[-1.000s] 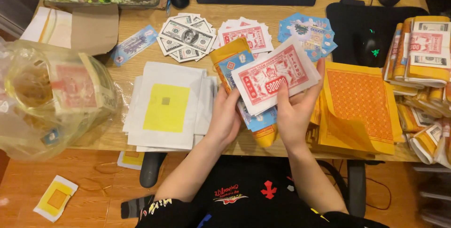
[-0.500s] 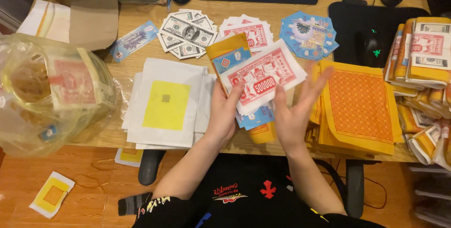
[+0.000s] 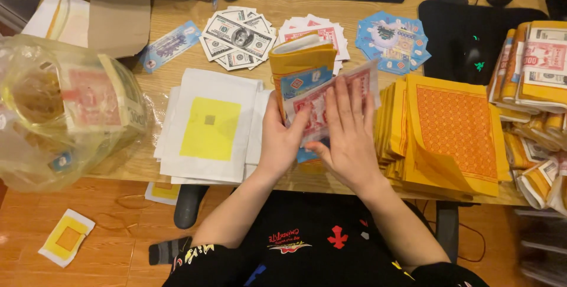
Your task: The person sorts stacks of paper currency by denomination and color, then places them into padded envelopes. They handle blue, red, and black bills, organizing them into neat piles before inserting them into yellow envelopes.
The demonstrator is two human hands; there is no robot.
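Since half second ago: right hand (image 3: 348, 133) now laid flat over red-and-white note (image 3: 322, 104), note tipped steeper against yellow paper bundle (image 3: 298, 62). Left hand (image 3: 283, 139) grip clamped on note's lower left edge, thumb on top. Right hand fingers spread, pressing, not clamped. All at frame centre on counter (image 3: 165, 33). White sheets with yellow square (image 3: 209, 127) just left; orange-patterned stack (image 3: 455, 127) just right.
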